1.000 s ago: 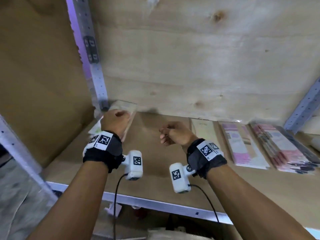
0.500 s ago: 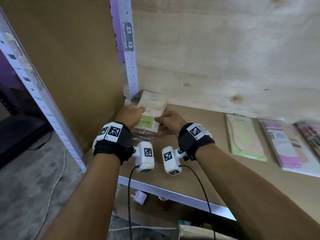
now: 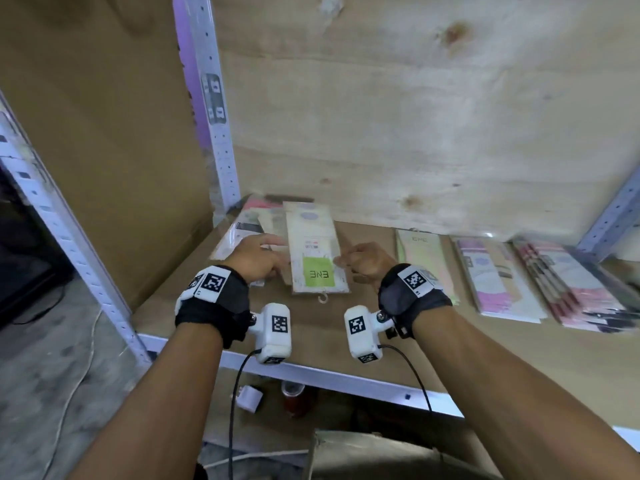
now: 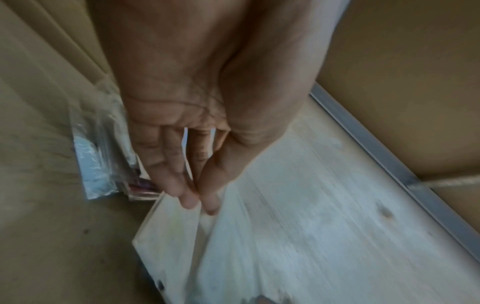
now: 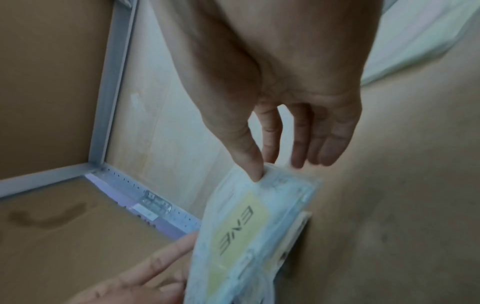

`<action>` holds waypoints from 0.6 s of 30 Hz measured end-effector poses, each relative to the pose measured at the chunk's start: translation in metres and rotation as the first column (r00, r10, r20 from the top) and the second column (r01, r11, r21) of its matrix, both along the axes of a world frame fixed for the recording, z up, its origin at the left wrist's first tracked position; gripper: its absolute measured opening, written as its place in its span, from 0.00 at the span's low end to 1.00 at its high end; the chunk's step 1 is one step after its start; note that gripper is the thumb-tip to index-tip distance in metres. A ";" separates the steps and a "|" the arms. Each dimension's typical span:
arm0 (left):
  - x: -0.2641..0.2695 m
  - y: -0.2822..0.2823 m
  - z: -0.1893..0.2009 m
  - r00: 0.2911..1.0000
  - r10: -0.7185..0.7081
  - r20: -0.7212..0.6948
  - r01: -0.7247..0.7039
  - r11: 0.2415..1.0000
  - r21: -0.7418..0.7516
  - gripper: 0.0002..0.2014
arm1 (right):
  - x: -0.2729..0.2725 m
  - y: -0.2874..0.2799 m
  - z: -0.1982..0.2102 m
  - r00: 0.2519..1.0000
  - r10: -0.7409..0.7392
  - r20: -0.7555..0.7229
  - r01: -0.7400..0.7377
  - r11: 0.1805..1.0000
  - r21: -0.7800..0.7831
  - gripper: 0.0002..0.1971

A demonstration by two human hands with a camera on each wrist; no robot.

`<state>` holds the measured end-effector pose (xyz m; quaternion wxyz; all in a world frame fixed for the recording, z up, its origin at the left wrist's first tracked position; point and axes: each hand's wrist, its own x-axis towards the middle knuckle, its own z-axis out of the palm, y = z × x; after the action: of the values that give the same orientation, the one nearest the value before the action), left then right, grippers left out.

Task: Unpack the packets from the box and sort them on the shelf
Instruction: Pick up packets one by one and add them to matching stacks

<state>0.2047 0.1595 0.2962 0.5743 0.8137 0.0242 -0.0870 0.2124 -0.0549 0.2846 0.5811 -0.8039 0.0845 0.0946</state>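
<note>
A clear packet with a green "ENE" label (image 3: pixel 317 244) lies flat on the wooden shelf (image 3: pixel 346 341), on top of other packets near the back left corner. My left hand (image 3: pixel 277 258) touches its left edge with straight fingertips (image 4: pixel 189 203), which rest on the pale packet (image 4: pixel 168 236). My right hand (image 3: pixel 341 261) is at the right edge. In the right wrist view its thumb (image 5: pixel 255 174) rests on the packet's (image 5: pixel 249 226) edge and the fingers hang straight beside it. Neither hand grips it.
A loose pile of mixed packets (image 3: pixel 249 220) fills the corner by the metal upright (image 3: pixel 214 109). To the right lie a green packet (image 3: pixel 420 258), pink-and-white packets (image 3: pixel 495 282) and a pink stack (image 3: pixel 571 285). A box's rim (image 3: pixel 381 448) shows below the shelf rail (image 3: pixel 311 372).
The hands have drawn back toward me and apart, and now flank the green-label packet. It shows in full, lying flat. The head view has shifted.
</note>
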 end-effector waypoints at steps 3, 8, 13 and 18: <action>-0.007 -0.023 0.001 0.983 -0.130 0.129 0.116 0.987 0.111 0.33 | -0.023 -0.028 0.010 0.998 0.031 0.053 -0.038 0.988 0.151 0.13; -0.015 -0.072 -0.002 0.909 -0.239 0.340 0.111 0.928 0.357 0.31 | -0.057 -0.074 0.017 0.989 -0.062 0.136 0.013 0.940 0.341 0.06; -0.016 -0.112 0.003 0.767 -0.345 0.541 0.076 0.886 0.458 0.18 | -0.081 -0.129 0.016 0.975 -0.170 0.144 0.100 0.912 0.398 0.16; -0.020 -0.148 0.016 0.646 -0.353 0.677 0.058 0.907 0.417 0.09 | -0.094 -0.164 0.025 0.970 -0.167 0.175 0.066 0.879 0.472 0.12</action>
<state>0.1848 0.0118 0.3120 0.3622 0.8655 -0.2891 0.1900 0.1185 -0.2184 0.3098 0.7661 -0.6410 0.0460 -0.0089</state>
